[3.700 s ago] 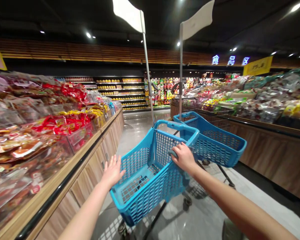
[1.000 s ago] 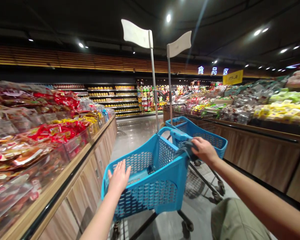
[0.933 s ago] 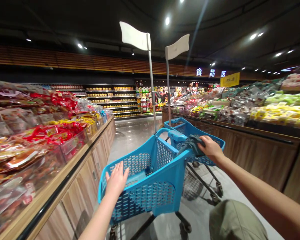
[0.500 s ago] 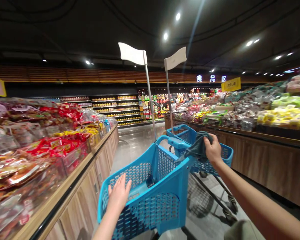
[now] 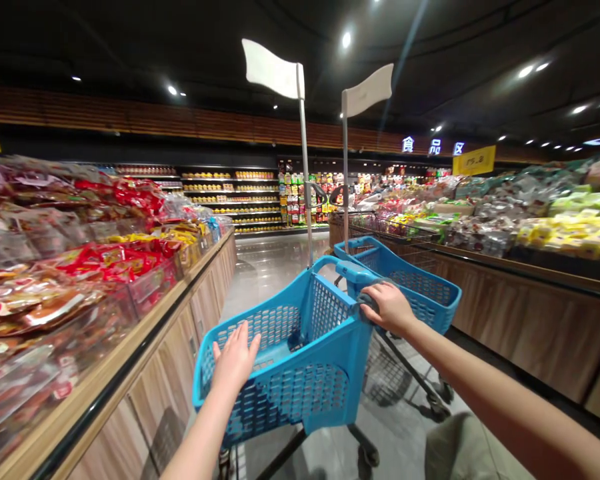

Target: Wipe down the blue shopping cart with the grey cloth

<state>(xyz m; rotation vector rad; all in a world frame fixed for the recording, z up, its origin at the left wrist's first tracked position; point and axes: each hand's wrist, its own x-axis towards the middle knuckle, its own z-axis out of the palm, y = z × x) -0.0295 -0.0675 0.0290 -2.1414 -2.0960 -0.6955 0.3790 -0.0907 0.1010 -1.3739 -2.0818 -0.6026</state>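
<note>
Cloth [image 5: 367, 301] back on blue cart [image 5: 307, 387]

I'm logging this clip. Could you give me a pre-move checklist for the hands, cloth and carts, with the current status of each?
1. Right grip has the dark cloth: ok, bunched under the palm.
2. Right grip at the near cart: ok, at the corner beside its handle.
3. Cloth's whole outline visible: not ok, the hand covers most of it.
4. Left grip bracing the near cart: cannot tell; it is spread open over the side rim, contact unclear.
5. Near cart upright: ok.
6. Gap between the near cart and the far cart: cannot tell, they overlap in this view.
</note>
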